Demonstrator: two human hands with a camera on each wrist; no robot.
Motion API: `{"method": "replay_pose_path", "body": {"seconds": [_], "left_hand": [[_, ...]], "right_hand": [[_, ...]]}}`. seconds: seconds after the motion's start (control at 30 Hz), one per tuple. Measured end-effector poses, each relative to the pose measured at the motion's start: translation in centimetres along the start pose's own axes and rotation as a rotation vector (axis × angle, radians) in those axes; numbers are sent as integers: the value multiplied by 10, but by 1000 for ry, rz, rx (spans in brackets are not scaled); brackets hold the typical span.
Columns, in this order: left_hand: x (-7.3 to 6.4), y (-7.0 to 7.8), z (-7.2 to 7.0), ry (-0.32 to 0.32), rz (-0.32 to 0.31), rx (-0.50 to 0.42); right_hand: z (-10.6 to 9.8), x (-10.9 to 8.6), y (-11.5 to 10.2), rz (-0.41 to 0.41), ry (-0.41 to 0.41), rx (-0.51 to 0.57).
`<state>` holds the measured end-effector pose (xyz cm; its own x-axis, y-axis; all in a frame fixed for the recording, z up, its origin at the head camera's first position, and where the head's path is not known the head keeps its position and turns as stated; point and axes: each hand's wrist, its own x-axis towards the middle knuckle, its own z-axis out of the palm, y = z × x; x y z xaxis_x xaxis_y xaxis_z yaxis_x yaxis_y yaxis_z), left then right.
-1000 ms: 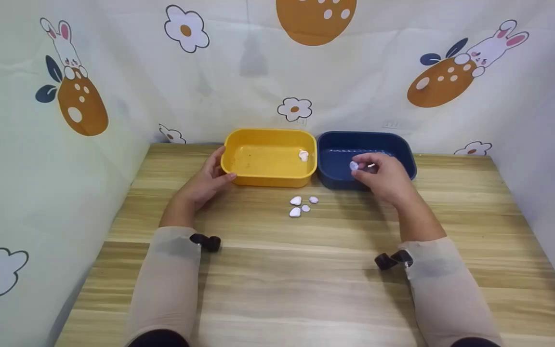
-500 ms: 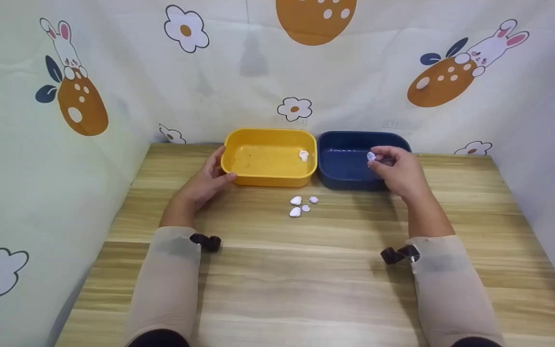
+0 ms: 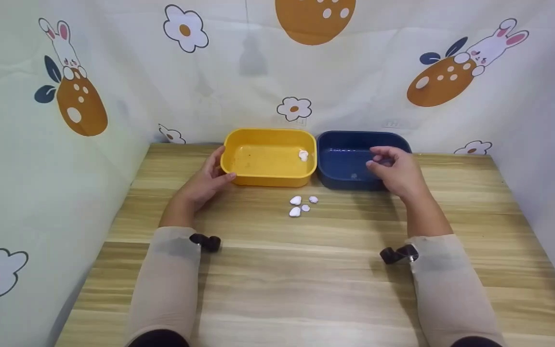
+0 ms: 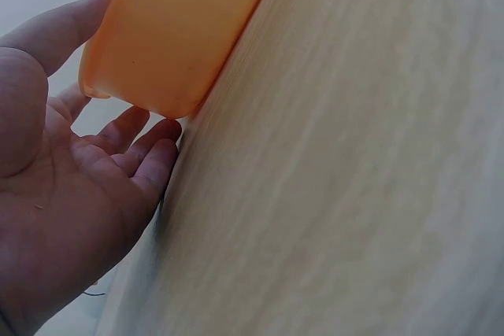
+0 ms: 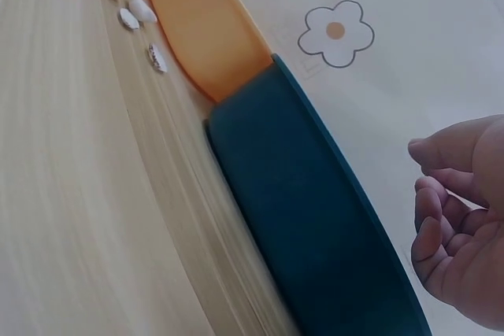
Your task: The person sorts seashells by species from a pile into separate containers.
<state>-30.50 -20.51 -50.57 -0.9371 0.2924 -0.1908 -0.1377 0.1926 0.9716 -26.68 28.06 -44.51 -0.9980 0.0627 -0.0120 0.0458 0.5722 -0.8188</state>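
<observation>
In the head view my left hand (image 3: 204,182) holds the left end of a yellow plastic bin (image 3: 270,181), its thumb at the front rim and its fingers along the side. The left wrist view shows that thumb against the bin's wall (image 4: 169,45). A small whitish shell (image 3: 303,155) lies inside at the right. Over the right part of a dark blue bin (image 3: 345,184) hovers my right hand (image 3: 398,171), fingers loosely bent, nothing between them. A small pale shell (image 3: 354,176) lies on the blue bin's floor near the front, hard to make out.
Several small white shells lie on the wooden table (image 3: 301,279) in front of the bins, among them a pointed white shell (image 3: 295,211) and a speckled shell (image 5: 157,58). The bins stand side by side against a patterned cloth backdrop (image 3: 239,91).
My right hand moved right over the blue bin, then let go of the small pale shell, which now lies inside it. My left hand has stayed at the yellow bin.
</observation>
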Motion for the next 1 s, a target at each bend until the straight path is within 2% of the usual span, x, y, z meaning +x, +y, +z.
{"method": "replay_pose_path", "body": {"seconds": [0.37,0.6,1.0], "left_hand": [[-1,3,0,4,-11,-1],[0,2,-2,19,-30,0],[0,-1,1,-4,15,-59]], "right_hand": [[12,-3,-8,14,-41,-28],[21,-5,-20,-16,-50,-12],[59,-6,-55,-92,-105,50]]}}
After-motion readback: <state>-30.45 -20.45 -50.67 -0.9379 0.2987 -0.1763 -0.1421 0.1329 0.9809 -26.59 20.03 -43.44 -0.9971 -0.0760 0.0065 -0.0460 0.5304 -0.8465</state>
